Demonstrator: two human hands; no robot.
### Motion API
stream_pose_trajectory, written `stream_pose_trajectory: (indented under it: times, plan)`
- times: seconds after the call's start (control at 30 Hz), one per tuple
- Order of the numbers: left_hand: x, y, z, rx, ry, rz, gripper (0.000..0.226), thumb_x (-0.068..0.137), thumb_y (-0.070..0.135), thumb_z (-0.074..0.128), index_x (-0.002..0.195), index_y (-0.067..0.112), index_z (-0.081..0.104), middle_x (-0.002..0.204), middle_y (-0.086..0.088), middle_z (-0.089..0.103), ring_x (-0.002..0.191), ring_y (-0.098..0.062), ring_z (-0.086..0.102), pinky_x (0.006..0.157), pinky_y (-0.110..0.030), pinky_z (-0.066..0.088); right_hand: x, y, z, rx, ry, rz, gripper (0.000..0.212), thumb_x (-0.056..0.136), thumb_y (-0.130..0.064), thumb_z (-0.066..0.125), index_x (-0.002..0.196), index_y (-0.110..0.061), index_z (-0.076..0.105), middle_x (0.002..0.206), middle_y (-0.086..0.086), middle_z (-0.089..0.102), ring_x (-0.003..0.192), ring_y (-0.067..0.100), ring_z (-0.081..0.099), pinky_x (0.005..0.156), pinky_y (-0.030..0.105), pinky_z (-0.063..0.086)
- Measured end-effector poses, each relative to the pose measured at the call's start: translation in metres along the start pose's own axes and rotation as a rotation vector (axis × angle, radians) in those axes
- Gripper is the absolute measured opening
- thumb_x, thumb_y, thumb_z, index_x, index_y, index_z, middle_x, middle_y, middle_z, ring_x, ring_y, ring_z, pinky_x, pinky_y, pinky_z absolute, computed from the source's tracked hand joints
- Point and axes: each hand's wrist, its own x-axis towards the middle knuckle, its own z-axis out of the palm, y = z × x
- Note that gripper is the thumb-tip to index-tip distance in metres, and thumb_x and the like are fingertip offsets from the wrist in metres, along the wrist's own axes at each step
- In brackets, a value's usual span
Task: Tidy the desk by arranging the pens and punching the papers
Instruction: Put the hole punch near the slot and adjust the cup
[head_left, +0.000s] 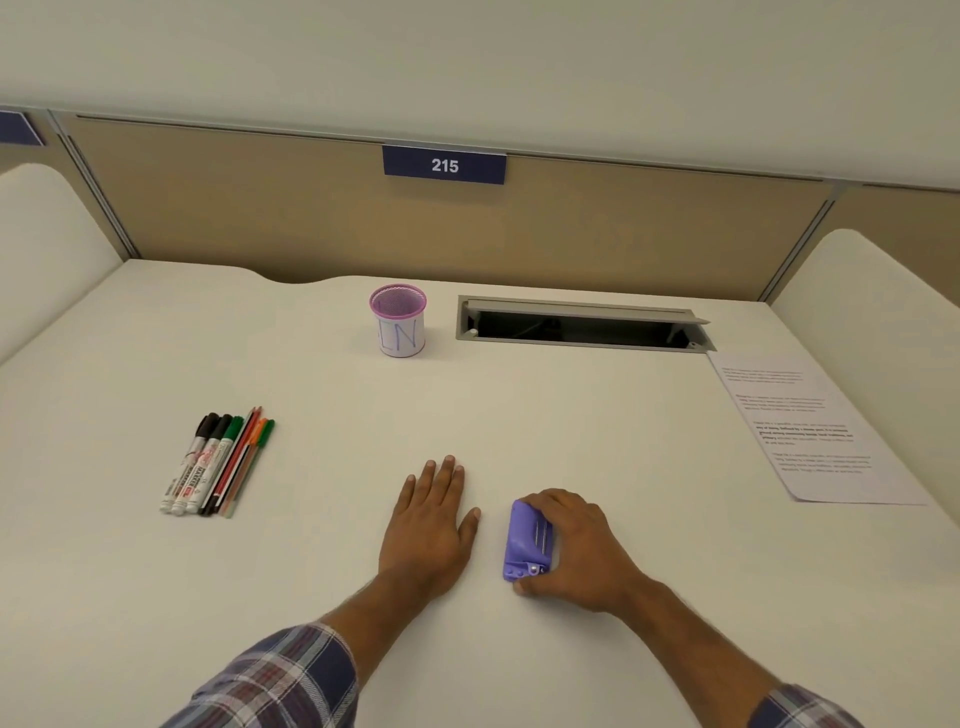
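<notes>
A purple hole punch (523, 543) stands on the white desk near the front middle. My right hand (576, 545) wraps around its right side, fingers over the top and thumb at its near end. My left hand (431, 525) lies flat on the desk just left of the punch, palm down, holding nothing. Several pens and markers (218, 462) lie side by side at the left. A pink mesh pen cup (398, 319) with a white paper label stands empty at the back middle. A printed sheet of paper (810, 431) lies at the right edge.
An open cable tray slot (582, 327) is set into the desk behind the cup's right. White side partitions (883, 312) flank the desk, and a tan back panel carries a "215" sign (444, 165).
</notes>
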Motion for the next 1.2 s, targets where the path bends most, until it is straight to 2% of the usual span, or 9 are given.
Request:
stream_pose_trajectory:
  times: [0.2,0.3,0.43,0.5,0.6,0.67,0.9,1.07,1.2]
  plan:
    - [0.008,-0.001,-0.003,-0.001,0.000,0.012,0.070,0.098,0.055,0.020,0.157,0.021,0.010,0.166,0.005,0.005,0.153,-0.014,0.000,0.119,-0.029,-0.010,0.011,0.002,-0.013,0.132,0.180,0.105,0.087,0.050,-0.054,0.085,0.125,-0.025,0.054,0.122,-0.012,0.056,0.111,0.010,0.053,0.101,0.032,0.040]
    - [0.024,-0.004,-0.007,-0.005,0.004,0.018,0.071,0.097,0.058,0.020,0.157,0.021,0.012,0.166,0.004,0.007,0.153,-0.015,0.002,0.119,-0.029,-0.010,0.022,0.004,-0.023,0.225,0.245,0.159,0.081,0.049,-0.051,0.088,0.120,-0.025,0.056,0.116,-0.011,0.060,0.106,0.009,0.056,0.094,0.029,0.044]
    - [0.052,-0.007,-0.013,0.002,-0.009,0.016,0.073,0.096,0.060,0.014,0.157,0.020,0.012,0.166,0.002,0.006,0.153,-0.016,0.002,0.119,-0.030,-0.008,0.035,0.010,-0.032,0.284,0.303,0.191,0.064,0.051,-0.039,0.092,0.102,-0.044,0.053,0.101,-0.025,0.061,0.098,-0.006,0.054,0.081,0.016,0.042]
    - [0.066,-0.010,-0.014,0.003,-0.020,0.022,0.074,0.095,0.061,0.013,0.157,0.019,0.012,0.166,0.001,0.006,0.153,-0.017,0.002,0.119,-0.031,-0.007,0.043,0.013,-0.036,0.302,0.321,0.211,0.056,0.052,-0.036,0.092,0.095,-0.040,0.057,0.099,-0.022,0.063,0.095,-0.003,0.056,0.080,0.018,0.044]
    - [0.085,-0.011,-0.015,-0.007,-0.027,0.029,0.074,0.097,0.060,0.015,0.157,0.018,0.012,0.166,0.000,0.007,0.153,-0.018,0.003,0.120,-0.032,-0.005,0.056,0.020,-0.043,0.308,0.321,0.244,0.054,0.054,-0.036,0.092,0.095,-0.020,0.061,0.101,-0.005,0.066,0.095,0.015,0.059,0.087,0.039,0.050]
    - [0.093,-0.011,-0.012,-0.008,-0.041,0.042,0.074,0.097,0.060,0.015,0.157,0.018,0.010,0.166,0.001,0.005,0.153,-0.017,0.002,0.121,-0.032,-0.004,0.065,0.024,-0.045,0.298,0.323,0.247,0.051,0.056,-0.036,0.091,0.091,-0.015,0.060,0.099,0.000,0.066,0.092,0.021,0.059,0.088,0.045,0.050]
    - [0.100,-0.009,-0.002,-0.004,-0.032,0.066,0.080,0.092,0.065,0.004,0.157,0.019,0.001,0.166,0.003,-0.004,0.153,-0.015,-0.006,0.123,-0.034,-0.006,0.107,0.029,-0.046,0.225,0.421,0.299,0.054,0.058,-0.042,0.090,0.099,-0.023,0.059,0.100,-0.008,0.063,0.090,0.017,0.059,0.081,0.030,0.048]
    - [0.101,-0.010,-0.001,-0.006,-0.019,0.044,0.080,0.093,0.064,0.008,0.157,0.017,-0.001,0.166,0.000,-0.008,0.152,-0.015,-0.009,0.123,-0.034,-0.008,0.158,0.028,-0.044,0.197,0.513,0.387,0.056,0.062,-0.047,0.087,0.102,-0.017,0.062,0.103,-0.001,0.068,0.092,0.022,0.062,0.084,0.037,0.052]
    - [0.101,-0.009,-0.001,-0.020,-0.014,0.035,0.080,0.094,0.064,0.009,0.157,0.016,-0.001,0.166,0.000,-0.009,0.152,-0.014,-0.010,0.123,-0.034,-0.007,0.198,0.029,-0.043,0.135,0.605,0.543,0.063,0.061,-0.055,0.084,0.104,-0.014,0.062,0.106,0.004,0.068,0.095,0.025,0.062,0.081,0.035,0.047]
